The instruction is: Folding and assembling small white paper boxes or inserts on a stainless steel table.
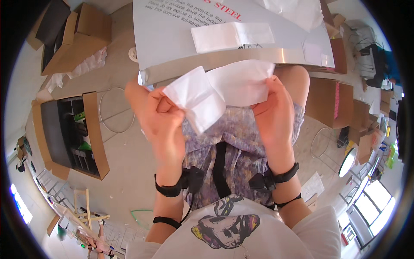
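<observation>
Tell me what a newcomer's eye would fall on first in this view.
First, the creased white sheet at upper centre, held between the person's left grip and right grip. Just beyond it is the grey panel with a shiny metal edge, a second white sheet lying on it. Then, at far left, the open cardboard box with its dark interior.
</observation>
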Motion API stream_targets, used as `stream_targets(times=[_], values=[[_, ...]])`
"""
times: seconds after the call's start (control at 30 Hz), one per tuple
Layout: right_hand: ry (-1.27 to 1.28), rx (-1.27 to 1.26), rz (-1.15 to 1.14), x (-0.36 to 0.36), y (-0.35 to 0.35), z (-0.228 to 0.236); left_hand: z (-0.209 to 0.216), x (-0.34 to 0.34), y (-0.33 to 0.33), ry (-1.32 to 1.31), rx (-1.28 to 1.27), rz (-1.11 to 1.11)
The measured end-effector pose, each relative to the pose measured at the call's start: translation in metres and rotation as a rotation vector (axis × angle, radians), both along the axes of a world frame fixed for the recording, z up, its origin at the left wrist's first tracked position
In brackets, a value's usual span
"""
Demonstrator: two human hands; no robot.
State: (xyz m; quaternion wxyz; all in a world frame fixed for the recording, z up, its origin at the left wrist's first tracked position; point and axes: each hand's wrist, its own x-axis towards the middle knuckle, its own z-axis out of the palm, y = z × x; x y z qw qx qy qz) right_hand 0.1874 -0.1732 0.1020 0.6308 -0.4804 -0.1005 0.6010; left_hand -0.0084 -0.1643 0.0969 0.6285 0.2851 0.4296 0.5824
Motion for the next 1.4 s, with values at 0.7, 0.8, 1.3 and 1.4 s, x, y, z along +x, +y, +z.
stream_targets(times=[0.7, 0.8, 1.3, 1.4], values=[[-0.462, 0.158, 0.285, -0.038, 0.116, 0.007, -0.093, -0.083, 0.123, -0.03, -0.128, -0.158], [-0.592, 0.111, 0.448, -0.075, 0.118, -0.032, -0.109, -0.091, 0.126, 0.196, -0.318, -0.081], [-0.859, -0.162, 0.186, -0.02, 0.079, -0.088, -0.062, -0.029, 0.121, 1.523, -0.261, -0.007], [-0.812, -0.301, 0.137, 0.012, 0.072, -0.099, -0.056, -0.024, 0.122, 1.319, -0.401, 0.0]])
